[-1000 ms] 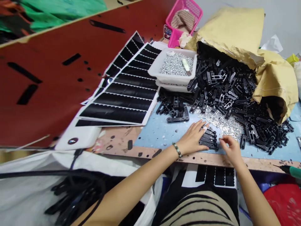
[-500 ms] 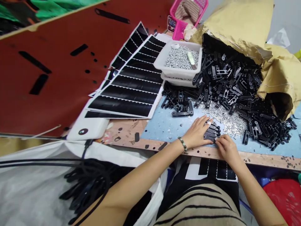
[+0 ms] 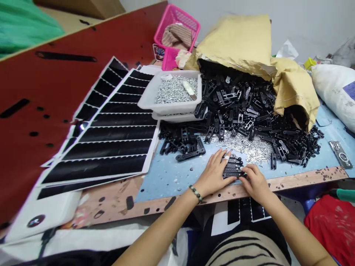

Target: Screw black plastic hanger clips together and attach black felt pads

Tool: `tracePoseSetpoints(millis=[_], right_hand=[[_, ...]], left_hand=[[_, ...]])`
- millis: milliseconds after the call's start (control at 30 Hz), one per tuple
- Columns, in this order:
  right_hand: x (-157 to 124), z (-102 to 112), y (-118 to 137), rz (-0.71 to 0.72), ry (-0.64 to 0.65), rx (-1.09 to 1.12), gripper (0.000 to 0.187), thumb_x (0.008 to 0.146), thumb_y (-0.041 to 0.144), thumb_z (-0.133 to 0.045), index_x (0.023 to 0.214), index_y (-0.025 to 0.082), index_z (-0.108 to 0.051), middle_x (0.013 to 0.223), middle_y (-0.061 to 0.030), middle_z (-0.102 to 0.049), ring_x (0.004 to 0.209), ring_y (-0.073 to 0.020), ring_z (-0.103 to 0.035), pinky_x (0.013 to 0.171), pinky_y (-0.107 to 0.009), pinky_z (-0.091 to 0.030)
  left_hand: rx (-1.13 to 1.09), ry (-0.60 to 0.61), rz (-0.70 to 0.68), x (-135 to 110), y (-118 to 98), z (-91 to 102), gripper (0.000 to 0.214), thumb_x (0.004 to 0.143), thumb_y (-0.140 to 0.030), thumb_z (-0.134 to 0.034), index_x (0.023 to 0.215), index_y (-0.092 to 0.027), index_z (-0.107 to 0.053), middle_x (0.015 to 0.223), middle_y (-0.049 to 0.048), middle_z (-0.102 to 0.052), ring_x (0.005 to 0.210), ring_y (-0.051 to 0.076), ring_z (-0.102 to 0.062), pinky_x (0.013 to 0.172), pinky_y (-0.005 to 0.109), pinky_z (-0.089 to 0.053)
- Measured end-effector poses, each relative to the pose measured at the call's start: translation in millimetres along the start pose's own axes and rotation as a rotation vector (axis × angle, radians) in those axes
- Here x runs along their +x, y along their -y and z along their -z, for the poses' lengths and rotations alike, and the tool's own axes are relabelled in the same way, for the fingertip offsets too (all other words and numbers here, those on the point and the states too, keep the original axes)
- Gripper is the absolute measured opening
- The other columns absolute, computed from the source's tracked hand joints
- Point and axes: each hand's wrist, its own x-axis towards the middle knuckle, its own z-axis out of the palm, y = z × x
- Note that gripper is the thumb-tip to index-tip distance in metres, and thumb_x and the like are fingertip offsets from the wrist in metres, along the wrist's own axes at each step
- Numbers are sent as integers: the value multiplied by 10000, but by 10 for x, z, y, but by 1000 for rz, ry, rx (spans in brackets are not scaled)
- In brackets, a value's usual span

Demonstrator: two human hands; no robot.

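Left hand (image 3: pixel 215 173) flat, unclenched, on black brackets (image 3: pixel 234 167); right hand (image 3: pixel 255 183) grip unclear. Judged light, stiff: pinch row ends.

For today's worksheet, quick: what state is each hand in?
Left hand: open, flat on the black brackets.
Right hand: touching the brackets' edge; grip cannot be told.

pale grey wall (image 3: pixel 238 14), blue-topped worktable (image 3: pixel 172 173), red board (image 3: pixel 55 85) leaning left

Left hand (image 3: pixel 213 173) flat, right hand (image 3: pixel 255 181) curled beside.
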Motion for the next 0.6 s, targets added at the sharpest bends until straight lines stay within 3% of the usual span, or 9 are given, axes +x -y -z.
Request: tracePoseSetpoints(millis=[67,167,333,467,600], right_hand=[[-115,153,30,20,-87,-7,271,894,201,-483,1163,183,-508,1037,-106,-542,691,-129,-573,703,-309,-533],[-392,544,63,88,-290,-124,292,862,144,-515,1147,207,-488,937,-67,-552,715,-139,-573,696,-309,-538],[-940,1274,49,60,-768,-473,433,785,65,-575,1156,247,-444,956,-39,-494,777,-145,-565,658,-298,-533],[-1084,1603,-165,-104,-1176,-576,636,724,132,-678,1235,278,-329,1105,-51,-407,811,-133,-529,712,-334,-518],[-886,1633,-481,-386,-1221,-282,764,706,317,-711,1321,234,-266,1286,-123,-371,1091,-211,-498,915,-424,-456]], left_hand=[[13,-6,-2,9,15,-4,858,764,-583,-582,1429,-139,-268,1480,179,-271,1400,341,-163,1137,512,-199],[41,-37,-20,45,67,-26,803,758,-590,-548,1378,-120,-351,1452,188,-317,1382,351,-211,1123,503,-236],[65,-118,-51,191,194,-104,817,750,-617,-435,1357,-75,-363,1380,202,-392,1341,378,-281,1099,528,-263],[83,-117,-50,229,194,-89,841,728,-638,-394,1362,-87,-345,1370,197,-400,1328,383,-303,1098,529,-268],[103,-142,-58,232,212,-88,829,723,-633,-374,1329,-67,-377,1332,221,-421,1298,397,-342,1089,529,-288]])
